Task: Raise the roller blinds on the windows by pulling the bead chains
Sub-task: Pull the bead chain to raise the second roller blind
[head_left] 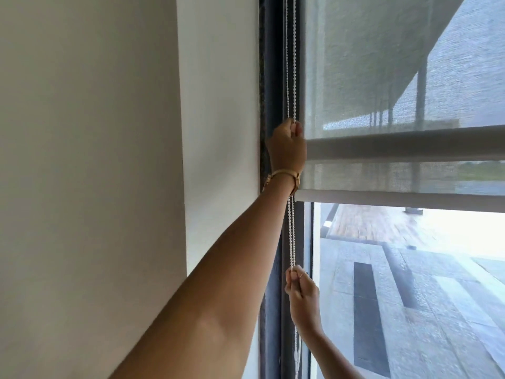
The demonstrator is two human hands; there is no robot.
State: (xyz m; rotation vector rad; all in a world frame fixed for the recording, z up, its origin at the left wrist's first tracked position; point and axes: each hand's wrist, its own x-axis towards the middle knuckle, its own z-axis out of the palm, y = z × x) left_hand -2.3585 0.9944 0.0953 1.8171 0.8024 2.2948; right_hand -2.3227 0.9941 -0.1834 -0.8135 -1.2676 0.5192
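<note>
Roller blinds (396, 105) hang partway up a tall window, two bottom rails showing: the nearer one (396, 196) sits lower, the one behind it (396, 146) higher, with clear glass below both. The bead chain (291, 233) runs as a pair of white strands down the window's left edge, against the dark frame (273, 91). I have my left hand (287, 149) clenched on the strands high up, level with the upper rail, a gold bracelet (282, 177) on its wrist. My right hand (302, 288) pinches the chain lower down, thumb and fingers closed on it, a thin ring on one finger.

My judgement: the blinds are roughly half raised and the pull is mid-cycle. To do it well I would draw only one strand straight down, parallel to the frame, and swap grips hand over hand so the beads stay seated and the fabric rolls evenly. Which strand each hand holds I cannot tell.

Room is tight on the left, where the white wall reveal (218, 132) stands just beside the chain. Below my right hand the strands run on downward with open space for a long stroke.
</note>
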